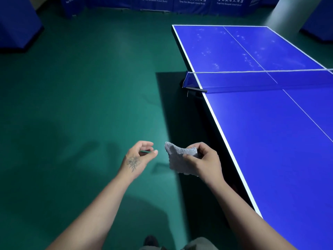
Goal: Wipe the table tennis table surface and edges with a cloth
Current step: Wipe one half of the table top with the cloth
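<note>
One view is supplied, from the head camera, looking forward and down. Two bare forearms are seen extended over a green floor point(75, 105), beside the long side of a blue table tennis table with white edge lines point(281, 145).

A small, crumpled grey terry cloth point(178, 159) is held by the right hand point(203, 159). The cloth is pinched between the curled fingers and the thumb, and it hangs to the left of and below the grip. It is kept in the air, off the table, just to the left of the white side edge; no contact with the playing surface is seen.

The left hand point(138, 157) is raised near the cloth but apart from it. Its fingers are loosely curled, with the thumb extended toward the cloth, and nothing is held in it. A dark floral tattoo is noted on the back of this hand.

A blue net with a white top band point(252, 79) is stretched across the table, fixed by a black clamp point(196, 90) at the near side. Pale smudges are observed on the far half of the surface, beyond the net. Blue barrier panels with white lettering point(162, 2) are lined along the far side of the floor.
</note>
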The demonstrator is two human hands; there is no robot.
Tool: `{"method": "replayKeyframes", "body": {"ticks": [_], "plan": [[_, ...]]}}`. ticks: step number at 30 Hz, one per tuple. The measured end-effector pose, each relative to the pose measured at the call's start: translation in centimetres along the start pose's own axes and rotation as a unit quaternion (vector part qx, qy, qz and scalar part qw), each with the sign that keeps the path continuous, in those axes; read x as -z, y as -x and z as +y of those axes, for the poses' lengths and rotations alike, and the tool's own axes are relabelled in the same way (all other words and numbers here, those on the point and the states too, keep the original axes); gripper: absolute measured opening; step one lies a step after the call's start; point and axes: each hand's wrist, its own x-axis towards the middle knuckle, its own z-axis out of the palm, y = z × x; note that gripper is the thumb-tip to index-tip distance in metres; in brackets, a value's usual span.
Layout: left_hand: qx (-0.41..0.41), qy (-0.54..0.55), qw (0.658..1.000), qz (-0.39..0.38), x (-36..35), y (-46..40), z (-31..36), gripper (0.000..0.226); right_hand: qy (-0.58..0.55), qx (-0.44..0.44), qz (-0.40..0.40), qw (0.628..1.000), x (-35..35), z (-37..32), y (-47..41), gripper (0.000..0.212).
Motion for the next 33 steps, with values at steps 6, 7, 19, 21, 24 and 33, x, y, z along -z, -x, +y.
{"method": "replayKeyframes", "body": {"ticks": [6, 7, 19, 21, 24, 33], "plan": [[0.000, -0.001, 1.000, 0.001, 1.2, -6.0, 1.0, 0.049, -0.003, -0.008, 0.005, 1.000, -1.7, -0.9, -6.0, 0.015], [0.000, -0.002, 1.000, 0.003, 1.3, -7.2, 1.3, 0.048, 0.000, -0.010, 0.006, 1.000, -1.9, -0.9, -7.4, 0.016], [0.010, -0.016, 0.999, 0.027, -1.2, -25.1, 6.0, 0.038, 0.021, 0.000, -0.041, 0.999, -2.9, -2.0, -27.4, 0.011], [0.013, -0.022, 0.999, 0.027, -1.5, -28.0, 7.0, 0.034, 0.036, 0.000, -0.055, 0.998, -2.9, -2.4, -30.7, 0.013], [0.019, -0.023, 0.999, 0.028, -1.5, -31.8, 8.5, 0.034, 0.052, 0.000, -0.081, 0.995, -3.1, -3.6, -35.1, 0.014], [0.007, -0.016, 0.999, 0.033, 1.6, -42.7, 11.3, 0.055, 0.066, 0.005, -0.101, 0.993, -6.4, -7.5, -46.6, 0.015]]}}
